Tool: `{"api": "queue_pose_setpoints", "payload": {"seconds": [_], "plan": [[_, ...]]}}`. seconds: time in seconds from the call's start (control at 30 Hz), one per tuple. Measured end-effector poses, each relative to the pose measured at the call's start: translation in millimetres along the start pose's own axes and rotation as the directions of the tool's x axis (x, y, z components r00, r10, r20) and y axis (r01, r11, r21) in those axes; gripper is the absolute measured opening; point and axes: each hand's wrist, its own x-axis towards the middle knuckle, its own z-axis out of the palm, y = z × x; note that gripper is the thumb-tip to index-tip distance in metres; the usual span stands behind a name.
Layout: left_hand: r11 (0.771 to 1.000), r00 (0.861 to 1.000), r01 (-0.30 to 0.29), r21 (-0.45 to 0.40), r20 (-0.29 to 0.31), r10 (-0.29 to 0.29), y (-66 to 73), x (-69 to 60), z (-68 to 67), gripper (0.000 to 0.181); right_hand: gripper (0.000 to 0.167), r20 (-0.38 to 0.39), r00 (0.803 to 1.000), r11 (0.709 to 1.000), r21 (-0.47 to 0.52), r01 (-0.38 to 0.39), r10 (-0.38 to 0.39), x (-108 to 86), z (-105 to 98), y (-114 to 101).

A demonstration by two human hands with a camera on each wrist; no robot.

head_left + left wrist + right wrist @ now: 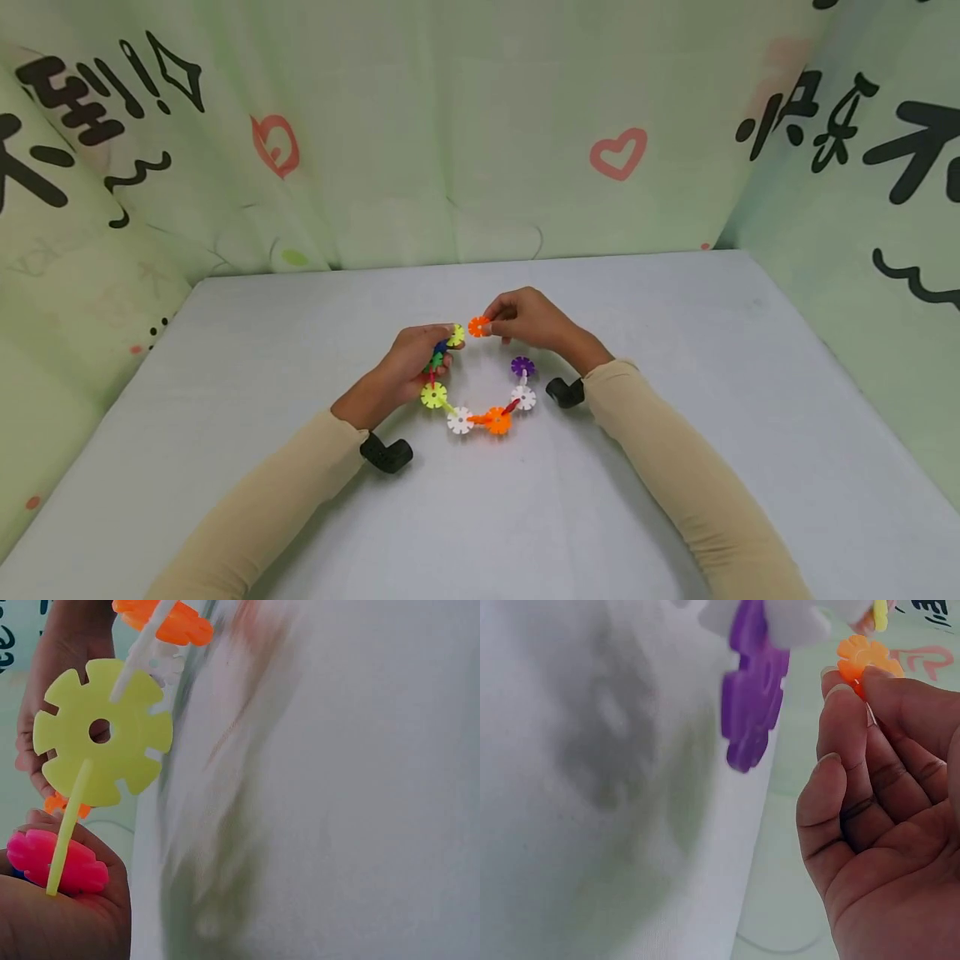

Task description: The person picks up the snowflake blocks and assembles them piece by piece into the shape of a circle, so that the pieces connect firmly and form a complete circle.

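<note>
A curved chain of notched plastic discs, slotted edge to edge, hangs from my left hand (414,357), which grips it near its upper left end. At that end a yellow disc (456,335) shows by the fingertips, with a green disc (433,362) lower down. The chain runs round through a lower yellow disc (101,733), a white disc (460,421) and an orange disc (497,421) to a purple disc (522,367) at its loose end. Between thumb and fingers my right hand (528,317) pinches a separate orange disc (866,656), just right of the upper yellow disc.
A white-covered table (300,333) lies under both arms. Pale green curtains (450,125) with printed hearts and black characters stand behind it and along both sides. A black wrist-camera mount (387,455) sits on the left wrist, another black mount (565,392) on the right.
</note>
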Motion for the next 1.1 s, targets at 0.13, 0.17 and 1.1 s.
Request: {"api": "queue_pose_setpoints", "payload": {"seconds": [0.13,0.17,1.1], "plan": [[1.0,1.0,0.016,-0.001,-0.003,-0.016,1.1,-0.1,2.3,0.035,0.012,0.003,1.0,1.0,0.021,0.019,-0.019,-4.4,2,0],[1.0,1.0,0.02,-0.002,-0.005,-0.02,1.4,0.0,2.7,0.035,0.011,0.003,1.0,0.999,0.024,0.023,-0.023,-5.6,2,-1],[0.998,0.999,0.032,-0.061,-0.006,-0.032,1.8,3.0,5.6,0.04,0.005,-0.091,0.984,0.981,-0.134,0.14,-0.153,-12.2,19,-12]]}}
